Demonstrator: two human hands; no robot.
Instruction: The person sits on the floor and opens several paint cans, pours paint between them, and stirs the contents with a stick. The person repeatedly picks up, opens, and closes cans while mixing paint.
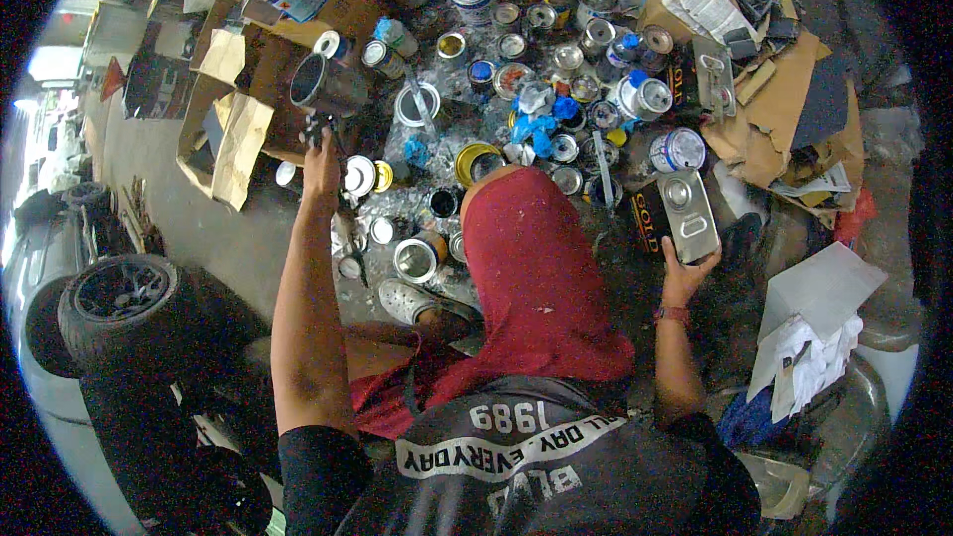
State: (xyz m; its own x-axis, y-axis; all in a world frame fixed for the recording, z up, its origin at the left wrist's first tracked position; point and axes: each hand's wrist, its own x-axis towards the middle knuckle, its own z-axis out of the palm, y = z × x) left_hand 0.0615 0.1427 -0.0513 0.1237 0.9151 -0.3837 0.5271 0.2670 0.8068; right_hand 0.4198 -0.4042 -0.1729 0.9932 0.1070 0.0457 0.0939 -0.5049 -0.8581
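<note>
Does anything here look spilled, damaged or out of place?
Yes. Among the paint cans, several stand open without lids. Torn cardboard lies beside them. The right hand holds a rectangular metal can; the left hand grips a small dark tool.

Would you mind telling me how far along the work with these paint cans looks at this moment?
Several cans already stand open. In hand: the right hand holds a rectangular metal can, and the left hand grips a small dark tool. Many lidded cans remain untouched.
</note>
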